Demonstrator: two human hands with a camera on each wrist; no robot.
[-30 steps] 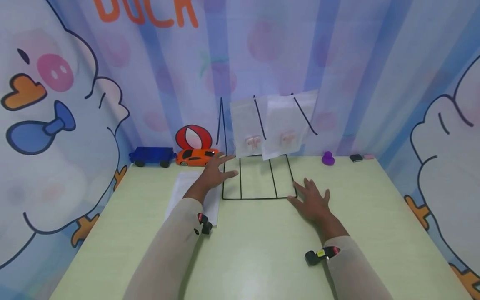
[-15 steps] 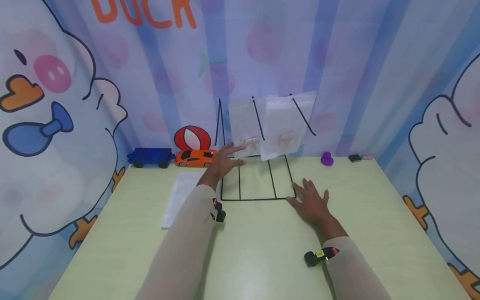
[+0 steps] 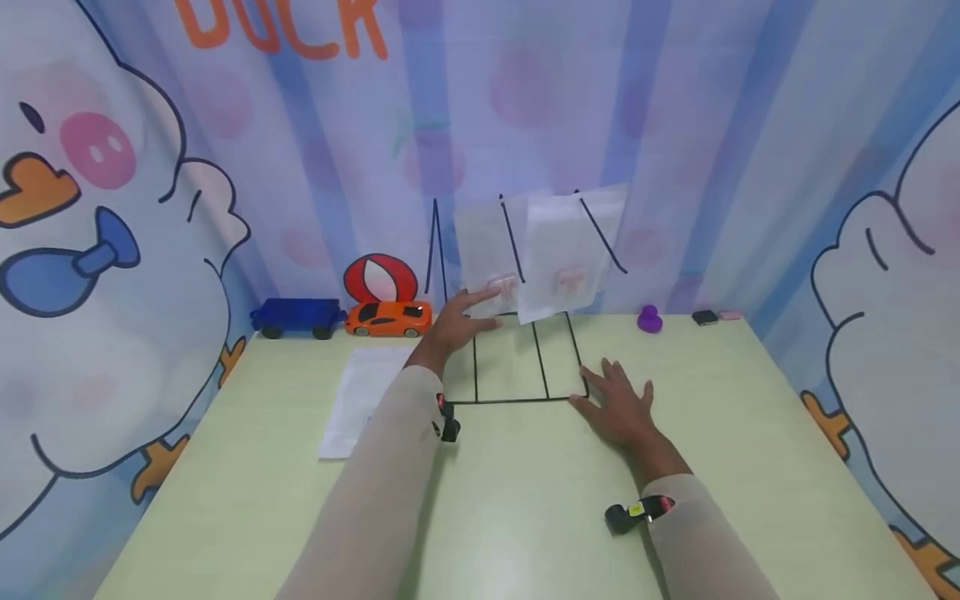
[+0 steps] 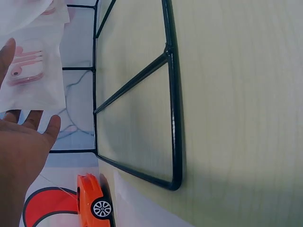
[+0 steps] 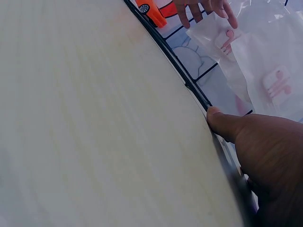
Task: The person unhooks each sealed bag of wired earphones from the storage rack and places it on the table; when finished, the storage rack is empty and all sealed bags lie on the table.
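A black wire rack (image 3: 517, 401) lies with its base frame flat on the pale green table, its prongs standing up at the back. Two clear bags hang on the prongs, each with pink earphones inside: a left bag (image 3: 483, 250) and a right bag (image 3: 570, 250). My left hand (image 3: 457, 321) is stretched out with straight fingers at the lower edge of the left bag (image 4: 33, 71). My right hand (image 3: 618, 408) lies flat on the table at the rack's front right corner, thumb against the frame (image 5: 189, 82).
Along the back edge stand a blue toy truck (image 3: 296, 315), an orange toy car (image 3: 386, 317), a red and white round thing (image 3: 380, 279), a purple duck (image 3: 649, 318) and a small black item (image 3: 705, 317). A flat white sheet (image 3: 360, 400) lies left of the rack.
My left hand has moved forward and up from the rack's rear left corner to the left bag. The right hand has stayed in place.
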